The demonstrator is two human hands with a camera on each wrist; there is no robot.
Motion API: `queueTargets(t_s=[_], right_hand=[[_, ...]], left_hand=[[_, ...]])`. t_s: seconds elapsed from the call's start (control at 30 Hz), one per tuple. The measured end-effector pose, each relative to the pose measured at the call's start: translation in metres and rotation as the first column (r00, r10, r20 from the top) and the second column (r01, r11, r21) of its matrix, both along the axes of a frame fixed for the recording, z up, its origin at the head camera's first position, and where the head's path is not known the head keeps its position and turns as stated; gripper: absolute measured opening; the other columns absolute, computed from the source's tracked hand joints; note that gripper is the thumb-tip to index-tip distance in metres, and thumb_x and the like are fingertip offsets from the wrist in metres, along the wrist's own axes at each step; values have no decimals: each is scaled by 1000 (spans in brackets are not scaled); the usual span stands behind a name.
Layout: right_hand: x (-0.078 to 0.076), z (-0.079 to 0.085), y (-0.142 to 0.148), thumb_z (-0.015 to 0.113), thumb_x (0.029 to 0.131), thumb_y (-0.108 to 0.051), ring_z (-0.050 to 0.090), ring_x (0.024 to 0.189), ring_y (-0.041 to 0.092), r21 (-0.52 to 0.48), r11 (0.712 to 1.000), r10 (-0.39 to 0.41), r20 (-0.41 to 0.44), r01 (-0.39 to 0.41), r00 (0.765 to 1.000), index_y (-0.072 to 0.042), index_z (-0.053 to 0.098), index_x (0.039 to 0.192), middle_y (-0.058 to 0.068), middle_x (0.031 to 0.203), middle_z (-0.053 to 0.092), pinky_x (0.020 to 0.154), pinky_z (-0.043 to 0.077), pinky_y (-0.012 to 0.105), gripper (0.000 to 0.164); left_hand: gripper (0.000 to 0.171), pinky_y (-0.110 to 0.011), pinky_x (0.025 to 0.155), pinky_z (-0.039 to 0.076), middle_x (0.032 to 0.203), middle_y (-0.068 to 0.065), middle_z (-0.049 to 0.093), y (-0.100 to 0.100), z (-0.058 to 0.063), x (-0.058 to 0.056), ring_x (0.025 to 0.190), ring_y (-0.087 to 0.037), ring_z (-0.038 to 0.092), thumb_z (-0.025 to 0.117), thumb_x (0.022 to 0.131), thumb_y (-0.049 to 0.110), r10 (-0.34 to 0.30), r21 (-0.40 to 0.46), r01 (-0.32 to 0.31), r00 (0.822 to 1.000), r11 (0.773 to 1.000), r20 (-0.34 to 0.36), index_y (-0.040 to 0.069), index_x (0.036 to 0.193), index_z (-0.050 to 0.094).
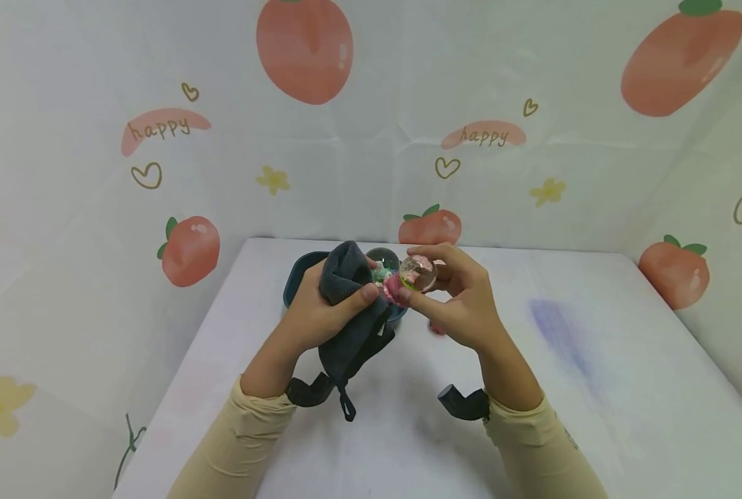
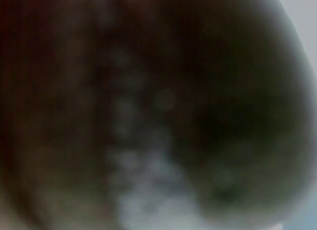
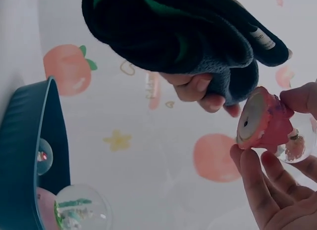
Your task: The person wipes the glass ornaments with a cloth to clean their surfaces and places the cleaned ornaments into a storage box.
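My left hand [image 1: 311, 315] grips a folded dark grey cloth [image 1: 354, 333] with a small hanging loop. My right hand [image 1: 467, 301] holds a small snow globe [image 1: 417, 273] by its fingertips, just right of the cloth. In the right wrist view the globe's pink base [image 3: 273, 122] is tipped sideways, its pale underside facing the cloth [image 3: 173, 42]. Whether cloth and base touch, I cannot tell. The left wrist view is too dark and blurred to make anything out.
Behind the hands stands a dark blue basket [image 1: 291, 283] with other snow globes in it, one clear dome [image 3: 84, 210] showing at its edge. A small red object [image 1: 437, 328] lies on the white table [image 1: 402, 430], partly behind the right hand. A fruit-printed backdrop surrounds the table.
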State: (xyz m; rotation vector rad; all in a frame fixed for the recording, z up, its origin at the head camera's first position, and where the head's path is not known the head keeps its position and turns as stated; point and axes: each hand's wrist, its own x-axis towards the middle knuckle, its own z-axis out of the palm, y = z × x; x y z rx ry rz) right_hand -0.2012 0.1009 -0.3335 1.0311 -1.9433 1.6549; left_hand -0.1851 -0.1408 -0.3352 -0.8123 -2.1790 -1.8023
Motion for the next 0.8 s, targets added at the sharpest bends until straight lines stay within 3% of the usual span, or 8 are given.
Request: queueTargets(t_s=[0.13, 0.33, 0.57, 0.8], right_hand=[[2, 1, 0, 87, 73, 14, 71, 88, 12, 6, 1000, -14, -26, 14, 1000, 2, 71, 123, 9, 109, 71, 70, 60, 23, 54], [4, 2, 0, 84, 72, 16, 68, 85, 12, -16, 1000, 9, -14, -9, 1000, 4, 71, 121, 2, 105, 73, 58, 56, 21, 52], [5, 2, -3, 82, 73, 18, 71, 87, 16, -43, 992, 118, -34, -119, 992, 8, 69, 120, 11, 110, 74, 70, 60, 22, 50], [5, 1, -6, 86, 71, 20, 72, 89, 19, -23, 991, 128, -52, -129, 990, 6, 69, 121, 17, 113, 74, 79, 64, 29, 55]], left_hand=[[70, -33, 80, 61, 113, -17, 72, 0, -1, 0, 93, -21, 71, 76, 90, 66, -9, 3, 9, 1000, 1000, 0, 7, 126, 70], [82, -33, 83, 61, 117, -14, 73, 1, -1, 0, 96, -21, 71, 74, 88, 71, -13, -9, 13, 1000, 1000, 2, 1, 129, 68], [76, -33, 83, 61, 111, -9, 73, 2, -3, -1, 93, -21, 71, 73, 88, 72, -23, -22, 24, 1000, 999, 18, 8, 129, 68], [72, -35, 87, 61, 110, -5, 72, 3, -5, 0, 99, -21, 71, 75, 89, 68, -44, -61, 47, 998, 997, 54, 11, 131, 66]])
